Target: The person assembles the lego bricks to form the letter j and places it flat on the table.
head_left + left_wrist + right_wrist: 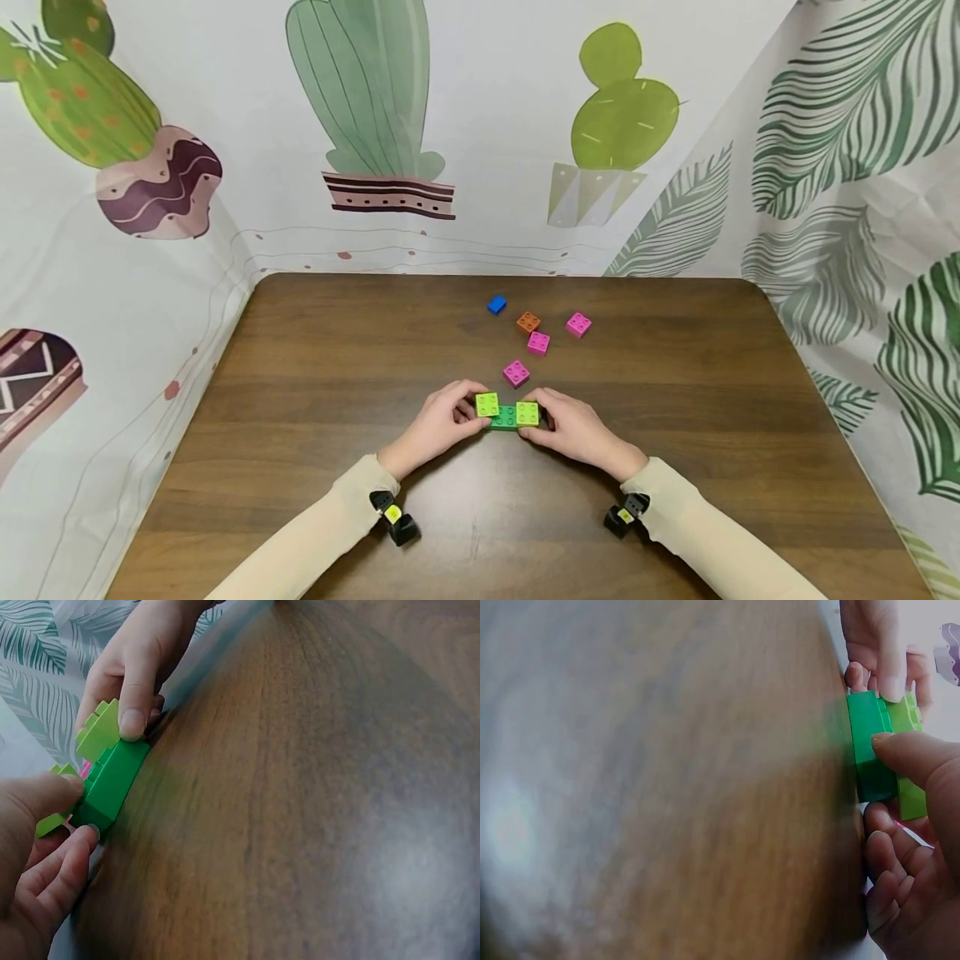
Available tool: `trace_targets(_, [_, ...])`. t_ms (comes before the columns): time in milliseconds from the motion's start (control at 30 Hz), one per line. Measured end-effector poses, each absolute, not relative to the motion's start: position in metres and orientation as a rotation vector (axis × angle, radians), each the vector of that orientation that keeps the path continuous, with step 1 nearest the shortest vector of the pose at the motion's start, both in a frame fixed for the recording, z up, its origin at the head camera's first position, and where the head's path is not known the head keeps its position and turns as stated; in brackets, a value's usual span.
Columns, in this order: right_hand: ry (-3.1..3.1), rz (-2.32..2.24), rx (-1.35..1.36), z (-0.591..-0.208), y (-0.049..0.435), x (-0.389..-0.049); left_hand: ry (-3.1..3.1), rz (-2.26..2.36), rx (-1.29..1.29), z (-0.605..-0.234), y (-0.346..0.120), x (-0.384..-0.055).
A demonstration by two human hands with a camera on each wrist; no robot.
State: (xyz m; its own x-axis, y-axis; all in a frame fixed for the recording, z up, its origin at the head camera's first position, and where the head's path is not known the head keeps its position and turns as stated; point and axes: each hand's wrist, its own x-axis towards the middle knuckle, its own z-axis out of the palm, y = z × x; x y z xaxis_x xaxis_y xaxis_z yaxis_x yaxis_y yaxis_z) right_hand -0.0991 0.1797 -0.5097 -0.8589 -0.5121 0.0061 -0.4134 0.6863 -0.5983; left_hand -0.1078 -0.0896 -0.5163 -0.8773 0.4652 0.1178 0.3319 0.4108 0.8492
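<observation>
In the head view, a long green toy building brick [504, 419] lies between both hands near the middle of the table. One lime-green square brick [487, 405] is at its left end, slightly raised and askew, pinched by the left hand [444, 418]. Another lime-green brick [527, 414] sits on the right end, where the right hand [573, 427] grips the pair between thumb and fingers. The left wrist view shows a left fingertip [93, 831] against the near end of the green brick [112, 784]. From the right wrist, the right thumb [904, 754] presses along the bricks' side.
Beyond the hands lie several loose bricks: three pink ones, the nearest pink brick [516, 373] just past the green brick, an orange brick [528, 322] and a blue brick [497, 305]. The brown wooden table [337, 350] meets a cactus-printed cloth [495, 125] at its far edge.
</observation>
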Motion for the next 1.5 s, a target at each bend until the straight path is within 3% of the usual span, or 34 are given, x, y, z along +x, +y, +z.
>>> trace_targets(1500, [2.732, -0.904, -0.785, -0.5096, 0.1821, -0.1006, 2.498, 1.463, 0.866, -0.5256, -0.0980, -0.1065])
